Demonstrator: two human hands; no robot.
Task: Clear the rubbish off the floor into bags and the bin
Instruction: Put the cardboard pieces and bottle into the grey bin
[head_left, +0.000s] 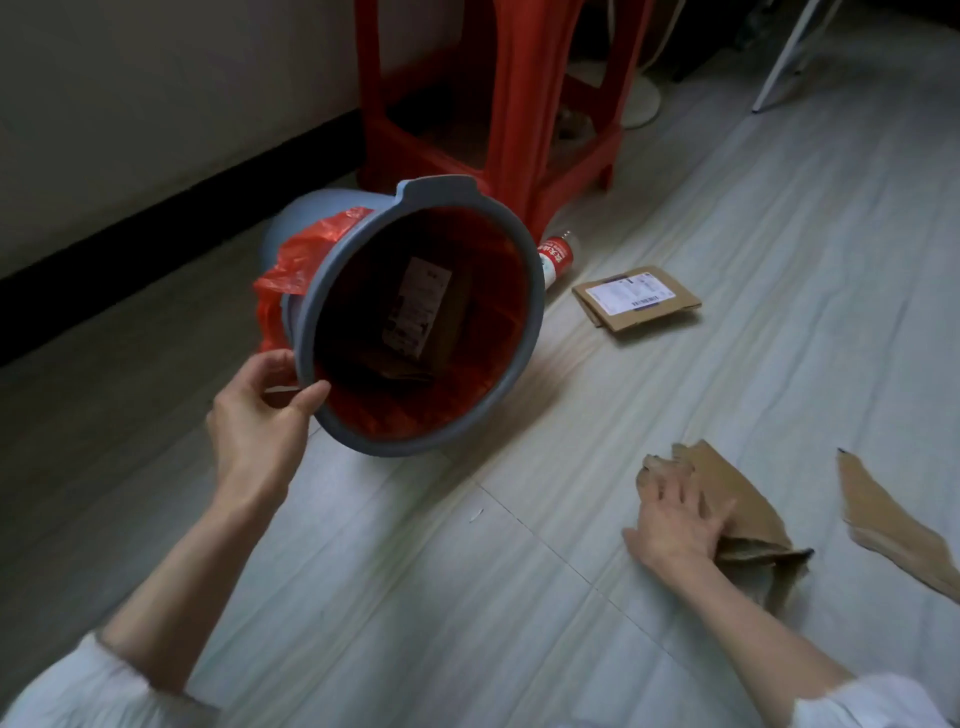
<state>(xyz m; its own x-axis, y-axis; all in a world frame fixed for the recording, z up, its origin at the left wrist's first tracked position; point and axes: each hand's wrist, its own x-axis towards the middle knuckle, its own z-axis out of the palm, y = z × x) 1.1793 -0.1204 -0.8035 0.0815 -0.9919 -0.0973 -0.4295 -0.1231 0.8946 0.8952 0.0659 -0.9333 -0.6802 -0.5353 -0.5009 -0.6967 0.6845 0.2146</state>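
Gripping the rim of the red-lined grey plastic bin (536, 291), left hand (257, 421) tilts it; right hand (675, 519) lies spread-fingered on torn brown cardboard (750, 501) on the floor (467, 597), so curl under 1 edge before lifting.

Grey-blue bin (301, 322), red liner bag (296, 260), red stool (519, 104) at twelve o'clock, brown cardboard (753, 509) at four o'clock, pale streaked floor (779, 208).

My feed was dim and soft, slightly blurred. Pale light washed the floor (779, 364) from the upper right; the wall (130, 104) side lay shadowed, the bin (436, 189) interior murky. Edges bowed.
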